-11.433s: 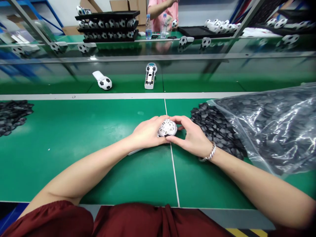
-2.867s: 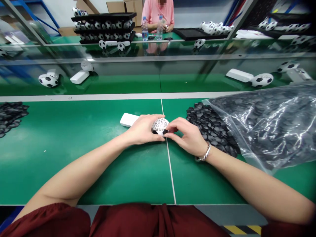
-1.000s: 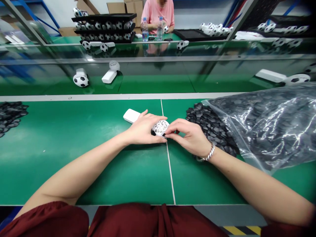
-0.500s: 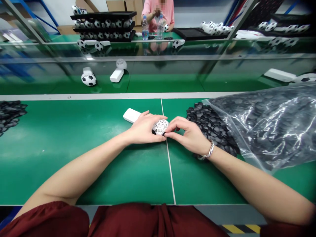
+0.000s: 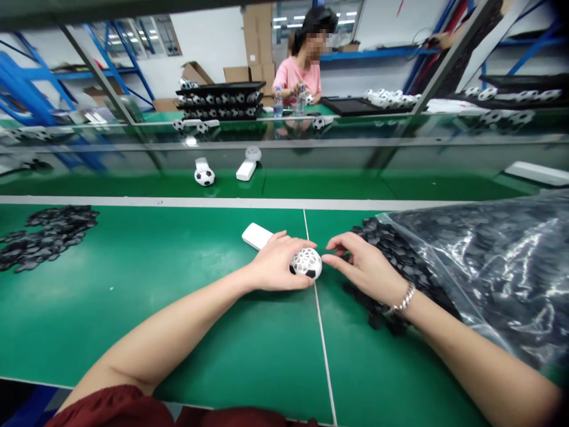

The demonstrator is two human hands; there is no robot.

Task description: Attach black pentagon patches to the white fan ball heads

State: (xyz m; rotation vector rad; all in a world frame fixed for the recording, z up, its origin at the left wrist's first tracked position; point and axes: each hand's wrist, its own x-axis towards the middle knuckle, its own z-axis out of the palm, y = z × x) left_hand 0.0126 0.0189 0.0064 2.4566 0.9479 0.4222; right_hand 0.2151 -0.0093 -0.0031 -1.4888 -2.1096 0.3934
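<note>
My left hand (image 5: 280,264) is closed around a white football-shaped piece (image 5: 310,261) with an openwork top and a few black patches, which rests on the green table. A white rectangular handle (image 5: 256,236) sticks out behind my fingers; my hand hides where it meets the ball. Just right of the ball hovers my right hand (image 5: 367,264), its thumb and forefinger apart with no piece visible between them. Beside and partly under that hand lies a pile of small black flat pieces (image 5: 402,267).
A clear plastic bag (image 5: 489,255) of black pieces covers the right side. Another black pile (image 5: 53,234) lies at left. Beyond the white ledge (image 5: 178,203) sit two football pieces (image 5: 204,177). Across from me, a person in pink (image 5: 297,77) works near stacked black trays (image 5: 220,104).
My right hand has let go at the ball's edge and moved slightly right, its fingers parting. A black patch now shows on the ball's near side. My view has tilted up.
</note>
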